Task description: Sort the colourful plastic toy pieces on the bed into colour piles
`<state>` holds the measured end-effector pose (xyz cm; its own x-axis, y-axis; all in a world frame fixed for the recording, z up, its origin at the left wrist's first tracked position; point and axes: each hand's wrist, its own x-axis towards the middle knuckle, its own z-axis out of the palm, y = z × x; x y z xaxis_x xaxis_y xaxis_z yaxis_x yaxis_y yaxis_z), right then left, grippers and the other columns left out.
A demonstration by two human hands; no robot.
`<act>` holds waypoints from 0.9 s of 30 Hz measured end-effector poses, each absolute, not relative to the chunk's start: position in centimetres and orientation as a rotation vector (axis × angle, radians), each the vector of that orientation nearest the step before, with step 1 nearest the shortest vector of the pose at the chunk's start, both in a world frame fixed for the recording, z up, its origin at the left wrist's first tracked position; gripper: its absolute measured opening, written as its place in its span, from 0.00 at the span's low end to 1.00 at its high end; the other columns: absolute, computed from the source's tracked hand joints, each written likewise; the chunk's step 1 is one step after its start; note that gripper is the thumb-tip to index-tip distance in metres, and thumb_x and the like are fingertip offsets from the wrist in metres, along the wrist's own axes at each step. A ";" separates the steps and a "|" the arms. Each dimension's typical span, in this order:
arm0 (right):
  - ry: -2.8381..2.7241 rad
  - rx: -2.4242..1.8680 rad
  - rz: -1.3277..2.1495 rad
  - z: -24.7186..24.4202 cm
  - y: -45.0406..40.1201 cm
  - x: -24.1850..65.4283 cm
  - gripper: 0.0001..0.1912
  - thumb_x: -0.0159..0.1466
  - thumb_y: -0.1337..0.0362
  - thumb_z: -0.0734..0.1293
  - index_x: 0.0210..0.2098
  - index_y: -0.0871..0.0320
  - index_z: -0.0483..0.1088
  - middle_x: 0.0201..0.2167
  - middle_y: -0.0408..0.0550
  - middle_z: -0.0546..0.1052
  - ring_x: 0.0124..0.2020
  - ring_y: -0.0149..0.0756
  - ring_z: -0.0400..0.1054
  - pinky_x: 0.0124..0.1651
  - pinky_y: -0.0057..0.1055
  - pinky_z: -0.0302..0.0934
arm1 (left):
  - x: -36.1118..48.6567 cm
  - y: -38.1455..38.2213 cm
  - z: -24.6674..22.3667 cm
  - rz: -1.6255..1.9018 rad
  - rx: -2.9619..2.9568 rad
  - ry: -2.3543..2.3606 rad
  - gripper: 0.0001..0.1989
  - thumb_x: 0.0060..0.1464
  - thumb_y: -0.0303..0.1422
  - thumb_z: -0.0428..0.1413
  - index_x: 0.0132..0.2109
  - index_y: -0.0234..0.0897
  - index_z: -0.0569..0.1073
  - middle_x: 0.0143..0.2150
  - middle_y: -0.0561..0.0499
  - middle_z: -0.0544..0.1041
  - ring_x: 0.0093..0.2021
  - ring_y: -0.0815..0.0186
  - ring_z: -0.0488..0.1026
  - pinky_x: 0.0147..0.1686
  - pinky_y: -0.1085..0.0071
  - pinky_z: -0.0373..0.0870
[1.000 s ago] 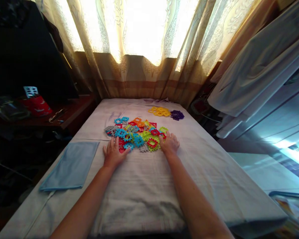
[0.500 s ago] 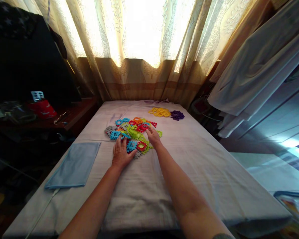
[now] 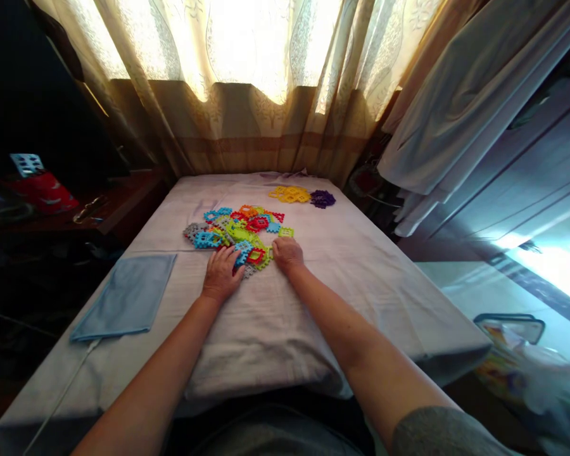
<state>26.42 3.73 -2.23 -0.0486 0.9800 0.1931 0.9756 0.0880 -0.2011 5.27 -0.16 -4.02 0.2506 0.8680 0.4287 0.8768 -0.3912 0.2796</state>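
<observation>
A loose heap of toothed plastic building pieces lies on the cloth-covered table (image 3: 342, 285). In it I see lime-green pieces (image 3: 240, 233), a blue piece (image 3: 242, 252), a red piece (image 3: 256, 223), an orange piece (image 3: 247, 211) and grey pieces (image 3: 194, 232). My left hand (image 3: 221, 273) rests at the heap's near left edge, fingers apart, touching the pieces. At the right edge, my right hand (image 3: 288, 254) is closed beside the lime-green pieces; its fingertips are hidden, so what they hold is unclear. A separate lime-green piece (image 3: 285, 232) lies just beyond it.
Farther back sit a yellow group of pieces (image 3: 291, 194) and a purple group (image 3: 322, 199). A folded blue cloth (image 3: 126, 294) with a white cord (image 3: 69, 386) lies at left. Curtains (image 3: 247, 136) hang behind the table, and clothes (image 3: 437, 107) hang at right.
My right hand has left the red pieces and come nearer, to the heap's right edge. My left hand stays at the near left edge. The camera view has tilted down.
</observation>
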 end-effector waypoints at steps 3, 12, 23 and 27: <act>-2.182 -1.937 -0.047 -1.9 3.7 26.3 0.23 0.73 0.59 0.51 0.48 0.59 0.74 0.49 0.59 0.76 0.52 0.43 0.67 0.53 0.36 0.61 | 5.4 -0.3 -3.8 -0.805 -2.478 -1.639 0.23 0.59 0.39 0.50 0.57 0.36 0.73 0.64 0.40 0.70 0.66 0.49 0.62 0.66 0.49 0.52; -2.208 -1.970 -0.127 -1.8 5.2 28.7 0.26 0.73 0.55 0.50 0.46 0.61 0.75 0.48 0.59 0.76 0.49 0.44 0.69 0.46 0.34 0.64 | 5.8 -0.6 -3.2 -0.787 -2.645 -1.397 0.19 0.61 0.35 0.48 0.56 0.39 0.74 0.59 0.42 0.75 0.64 0.53 0.66 0.66 0.48 0.53; -1.897 -2.203 -0.055 -2.3 6.0 30.1 0.25 0.73 0.57 0.50 0.47 0.59 0.75 0.47 0.61 0.77 0.46 0.43 0.72 0.46 0.36 0.65 | 5.9 -0.5 -3.4 -0.806 -2.725 -1.370 0.16 0.61 0.33 0.48 0.49 0.41 0.79 0.53 0.45 0.79 0.60 0.55 0.69 0.64 0.48 0.57; -1.837 -2.168 -0.037 -2.5 5.8 30.5 0.20 0.70 0.62 0.53 0.50 0.57 0.73 0.48 0.57 0.76 0.46 0.42 0.71 0.46 0.35 0.64 | 5.8 -0.6 -3.5 -0.815 -2.718 -1.364 0.16 0.61 0.34 0.48 0.48 0.41 0.79 0.53 0.45 0.79 0.59 0.55 0.70 0.64 0.49 0.58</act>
